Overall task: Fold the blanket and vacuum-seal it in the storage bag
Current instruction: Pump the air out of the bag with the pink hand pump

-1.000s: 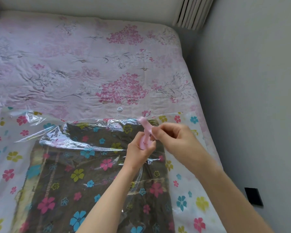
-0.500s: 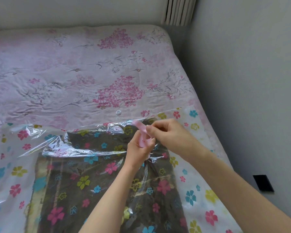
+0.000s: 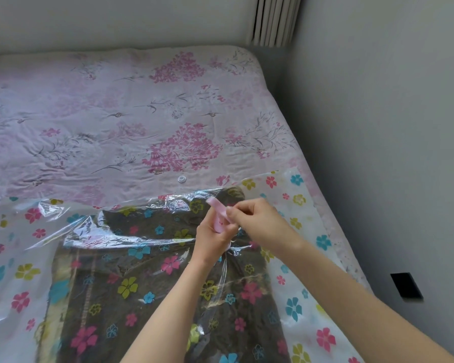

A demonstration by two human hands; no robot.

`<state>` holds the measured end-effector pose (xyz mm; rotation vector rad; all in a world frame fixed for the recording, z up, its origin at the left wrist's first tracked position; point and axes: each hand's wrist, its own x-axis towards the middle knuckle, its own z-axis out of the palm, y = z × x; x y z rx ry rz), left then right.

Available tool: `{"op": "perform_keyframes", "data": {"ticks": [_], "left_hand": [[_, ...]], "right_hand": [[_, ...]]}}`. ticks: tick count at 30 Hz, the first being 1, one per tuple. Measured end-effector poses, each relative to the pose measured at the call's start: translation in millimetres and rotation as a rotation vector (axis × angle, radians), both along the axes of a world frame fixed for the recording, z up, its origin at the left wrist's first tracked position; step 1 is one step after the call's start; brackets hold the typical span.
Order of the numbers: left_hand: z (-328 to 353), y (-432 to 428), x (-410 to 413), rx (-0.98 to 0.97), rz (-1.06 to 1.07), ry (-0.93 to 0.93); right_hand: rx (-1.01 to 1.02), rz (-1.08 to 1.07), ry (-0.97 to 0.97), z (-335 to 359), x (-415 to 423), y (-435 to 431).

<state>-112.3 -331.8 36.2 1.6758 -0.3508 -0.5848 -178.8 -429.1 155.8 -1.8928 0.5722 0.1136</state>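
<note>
While the left hand grips the bottom of a small pink clip, the right hand pinches it near the middle with fingertips curled in, both hovering just over the bag. That clear flowery bag lies flat on the bed, with the dark folded blanket already inside, plastic crinkled up along its far edge. Tiny white cap sits on the pink sheet just past the bag. Grey wall on the right.
</note>
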Motion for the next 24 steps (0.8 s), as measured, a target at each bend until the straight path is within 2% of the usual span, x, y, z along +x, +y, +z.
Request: {"op": "perform_keyframes", "data": {"ticks": [3, 6, 11, 13, 15, 18, 21, 24], "left_hand": [[-3.2, 1.0, -0.8, 0.001, 0.014, -0.036], [-3.4, 1.4, -2.1, 0.012, 0.020, -0.050], [-4.5, 1.5, -1.7, 0.029, 0.002, -0.044], [-6.2, 1.9, -0.4, 0.042, 0.004, -0.051], [-2.5, 1.4, -2.4, 0.013, -0.005, -0.023], [-3.4, 2.8, -4.3, 0.009, -0.004, -0.029], [-5.2, 2.8, -3.3, 0.010, 0.008, -0.036], [-4.8, 1.8, -2.1, -0.020, -0.003, -0.027]], "right_hand": [[0.124, 0.008, -0.183, 45.8, -8.6, -2.7], [0.226, -0.004, -0.293, 49.7, -14.2, -4.3], [0.070, -0.070, -0.032, -24.0, -14.4, 2.3], [0.030, -0.054, 0.014, -27.3, -10.0, 1.9], [0.026, -0.023, -0.015, -2.8, -8.7, 2.7], [0.146, -0.011, -0.208, 44.6, -14.1, 2.1], [0.249, 0.000, -0.321, 54.2, -17.1, -1.9], [0.182, -0.049, -0.223, 15.8, -11.9, 2.6]]}}
